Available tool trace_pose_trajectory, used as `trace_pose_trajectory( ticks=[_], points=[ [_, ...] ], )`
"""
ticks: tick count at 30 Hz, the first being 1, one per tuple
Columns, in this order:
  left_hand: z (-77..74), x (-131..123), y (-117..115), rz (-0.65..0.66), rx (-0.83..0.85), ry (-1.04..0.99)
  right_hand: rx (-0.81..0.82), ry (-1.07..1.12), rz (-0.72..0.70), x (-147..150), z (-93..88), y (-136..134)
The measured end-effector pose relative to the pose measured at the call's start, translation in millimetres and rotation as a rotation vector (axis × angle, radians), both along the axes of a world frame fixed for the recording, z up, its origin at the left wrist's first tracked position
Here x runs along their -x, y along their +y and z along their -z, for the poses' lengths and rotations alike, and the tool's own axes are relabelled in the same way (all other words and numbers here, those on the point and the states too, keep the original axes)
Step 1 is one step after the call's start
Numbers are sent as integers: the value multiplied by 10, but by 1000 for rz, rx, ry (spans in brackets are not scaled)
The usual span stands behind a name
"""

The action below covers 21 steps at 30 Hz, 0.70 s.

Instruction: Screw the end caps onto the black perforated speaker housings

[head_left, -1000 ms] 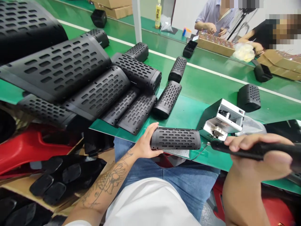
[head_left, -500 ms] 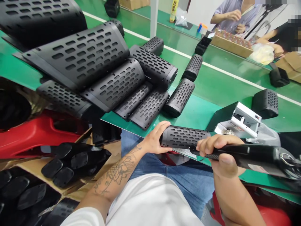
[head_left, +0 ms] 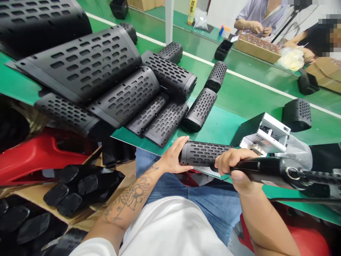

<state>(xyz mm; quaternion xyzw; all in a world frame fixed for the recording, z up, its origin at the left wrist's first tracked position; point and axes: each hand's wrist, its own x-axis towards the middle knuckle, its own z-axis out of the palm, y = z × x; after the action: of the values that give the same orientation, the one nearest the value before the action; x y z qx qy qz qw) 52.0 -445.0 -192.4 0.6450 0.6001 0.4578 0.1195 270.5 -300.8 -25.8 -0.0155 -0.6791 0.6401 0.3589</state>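
My left hand [head_left: 176,156] is closed round the left end of a black slotted housing [head_left: 204,152], which lies at the table's front edge. In my right hand [head_left: 237,165] is a black electric screwdriver [head_left: 263,167], held nearly level with its cord running off to the right. Its tip reaches the housing's lower right side; my fingers hide part of that contact. A silver-and-black screw feeder [head_left: 269,133] stands just behind my right hand.
Several more slotted housings [head_left: 128,96] are piled on the green table at left, and a pair [head_left: 201,108] lies end to end beyond. Cartons of black parts [head_left: 71,192] stand at lower left. Across the belt, two people work near a box of small parts [head_left: 257,46].
The screwdriver and my right hand have shifted left, and the screwdriver's back end has swung, showing more cord. My left hand keeps its hold. The whole view has shifted slightly.
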Motion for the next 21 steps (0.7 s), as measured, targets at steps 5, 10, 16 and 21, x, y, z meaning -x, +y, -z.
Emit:
trace_pose_trajectory(
  ticks=[5, 10, 16, 21],
  points=[
    [36, -5, -8, -33, -10, 7, 62, -32, 123, -28, -105, -93],
    [71, -26, -11, -42, -79, 49, -8, 146, 683, -222, -389, 306],
    [90, -39, 2, -55, -146, 85, -28, 152, 1331, -445, -224, 1127],
    [94, -40, -5, -39, -145, 82, -25, 112, 1252, -524, -67, 1120]
  ],
)
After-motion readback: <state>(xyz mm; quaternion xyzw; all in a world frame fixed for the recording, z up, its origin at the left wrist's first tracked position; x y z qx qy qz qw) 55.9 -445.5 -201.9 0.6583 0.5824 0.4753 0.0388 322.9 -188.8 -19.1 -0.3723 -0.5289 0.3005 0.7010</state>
